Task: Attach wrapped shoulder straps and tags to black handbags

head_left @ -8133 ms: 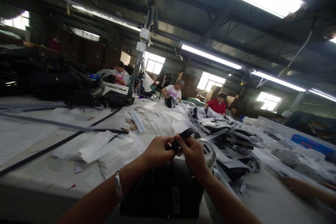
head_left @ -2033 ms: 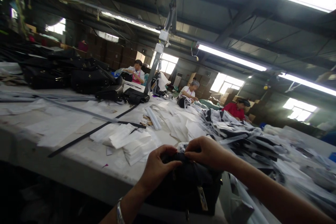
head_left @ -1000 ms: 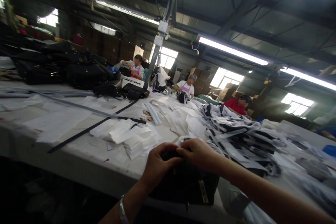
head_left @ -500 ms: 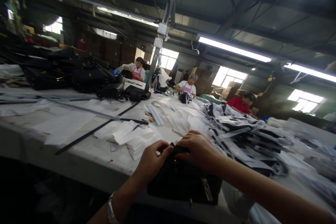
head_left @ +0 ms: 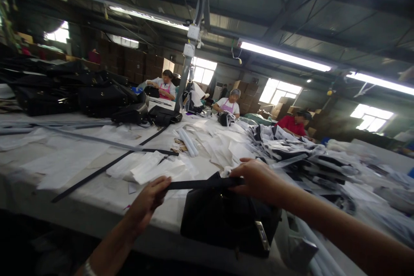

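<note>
A black handbag (head_left: 223,224) with gold-coloured metal fittings stands at the near edge of the table, in front of me. Between my hands a flat black strap (head_left: 197,183) is stretched across the top of the bag. My left hand (head_left: 147,200) pinches the strap's left end, out past the bag's left side. At the bag's top right, my right hand (head_left: 258,181) is closed on the strap; its fingertips are partly hidden. A long metal piece (head_left: 261,236) hangs on the bag's front right.
White paper sheets (head_left: 158,166) and long strips (head_left: 93,177) lie over the worktable (head_left: 106,198). Black bags (head_left: 100,99) are heaped at the back left. Wrapped black-and-white pieces (head_left: 300,155) pile up at right. Several people work across the table.
My left hand has moved left and down, drawing the strap out from the bag's top. My right hand stays near the bag's top right. The view has shifted slightly.
</note>
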The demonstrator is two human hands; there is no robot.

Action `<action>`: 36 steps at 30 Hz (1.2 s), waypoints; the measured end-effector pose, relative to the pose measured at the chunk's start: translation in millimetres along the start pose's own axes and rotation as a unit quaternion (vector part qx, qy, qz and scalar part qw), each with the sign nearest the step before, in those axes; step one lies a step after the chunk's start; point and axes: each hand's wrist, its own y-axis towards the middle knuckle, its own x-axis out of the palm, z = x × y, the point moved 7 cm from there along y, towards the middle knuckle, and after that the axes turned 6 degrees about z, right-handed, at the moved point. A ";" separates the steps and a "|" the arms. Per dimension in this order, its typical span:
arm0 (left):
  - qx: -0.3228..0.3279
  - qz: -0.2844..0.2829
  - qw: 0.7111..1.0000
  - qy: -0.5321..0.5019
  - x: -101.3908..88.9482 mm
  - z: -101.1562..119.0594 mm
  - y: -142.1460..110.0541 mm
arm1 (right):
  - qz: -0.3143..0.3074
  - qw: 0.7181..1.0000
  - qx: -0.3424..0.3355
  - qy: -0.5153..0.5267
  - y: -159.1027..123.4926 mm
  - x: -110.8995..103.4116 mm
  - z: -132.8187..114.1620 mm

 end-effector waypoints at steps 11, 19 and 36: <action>0.006 0.117 0.992 0.048 -67.4 -15.8 -16.4 | -0.067 0.965 -0.029 0.253 11.3 8.5 24.3; 0.154 0.050 0.986 -0.046 15.0 51.7 -23.0 | 0.019 0.936 -0.111 0.334 23.2 -16.9 -40.7; 0.229 -0.094 0.952 0.179 89.7 5.7 -12.4 | 0.048 0.839 0.015 0.541 32.6 3.5 -23.7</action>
